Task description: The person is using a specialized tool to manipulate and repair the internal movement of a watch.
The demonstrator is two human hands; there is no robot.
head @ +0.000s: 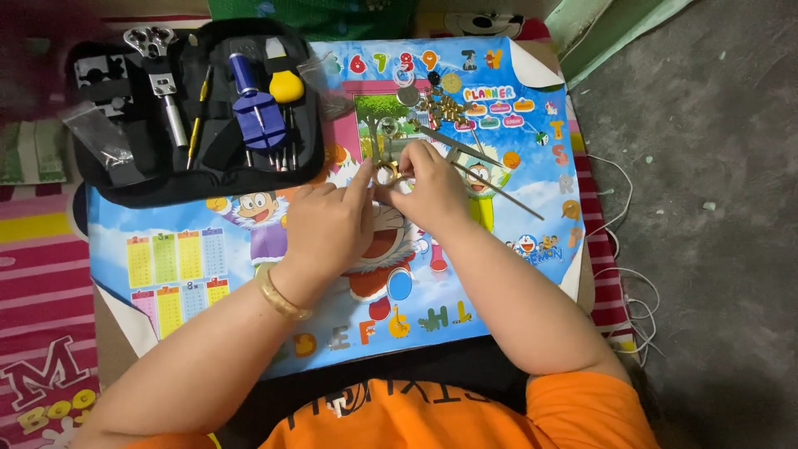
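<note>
Spread across a low board on the floor, a bright cartoon poster [191, 249] with alphabet letters and number charts serves as the work surface, with a striped pink mat [33, 274] to the left and grey concrete floor [715, 166] to the right. Both hands meet near the middle of the poster. The left hand [328, 224], a gold bangle [278, 295] on its wrist, has its fingers drawn together and pinches the left side of a small round gold-coloured metal piece [388, 172], which looks like a watch case, though it is too small to tell for sure. The right hand [432, 191] curls over the same piece from the right, its fingertips closed on it, so the piece sits between the two hands just above the poster. Just beyond the hands, long metal tweezers [490, 179] lie slanted on the poster, and near them rests a loose cluster of small gold-coloured parts [449, 106] and a few small round discs [407, 96]. At the upper left an open black tool case [116, 187] holds a blue tool [253, 104], a yellow-handled tool [285, 83] and a silver metal tool [162, 83]. White cord [636, 283] trails over the floor at the right edge of the board.
</note>
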